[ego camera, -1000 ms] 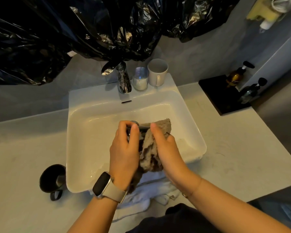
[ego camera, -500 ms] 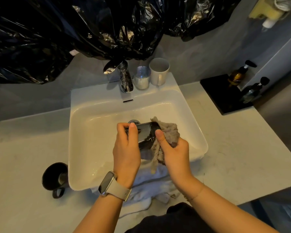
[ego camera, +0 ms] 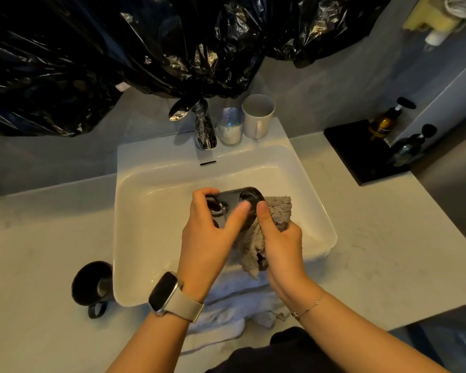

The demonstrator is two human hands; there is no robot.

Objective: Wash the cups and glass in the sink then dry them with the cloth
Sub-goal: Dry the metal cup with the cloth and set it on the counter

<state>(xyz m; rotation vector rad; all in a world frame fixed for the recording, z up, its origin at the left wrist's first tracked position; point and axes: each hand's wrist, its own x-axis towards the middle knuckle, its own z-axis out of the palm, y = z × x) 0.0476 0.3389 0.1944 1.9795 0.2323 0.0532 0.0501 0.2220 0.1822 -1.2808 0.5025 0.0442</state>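
Over the white sink (ego camera: pixel 135 238) my left hand (ego camera: pixel 210 238) grips a dark cup (ego camera: pixel 234 203) lying on its side. My right hand (ego camera: pixel 280 243) holds a grey cloth (ego camera: pixel 279 214) bunched against the cup's right end, thumb pressed on the cup. A glass (ego camera: pixel 229 126) and a white mug (ego camera: pixel 258 115) stand on the sink's back ledge, right of the tap (ego camera: pixel 199 122). Another dark mug (ego camera: pixel 92 286) lies on the counter left of the sink.
A white towel (ego camera: pixel 234 305) hangs over the sink's front edge. Black plastic sheeting (ego camera: pixel 119 44) covers the wall behind. A black tray (ego camera: pixel 361 154) with two pump bottles (ego camera: pixel 382 122) sits on the counter at the right.
The cup has turned in my hands, and more of its dark side now shows. My right hand with the cloth has shifted from over the cup to its right end.
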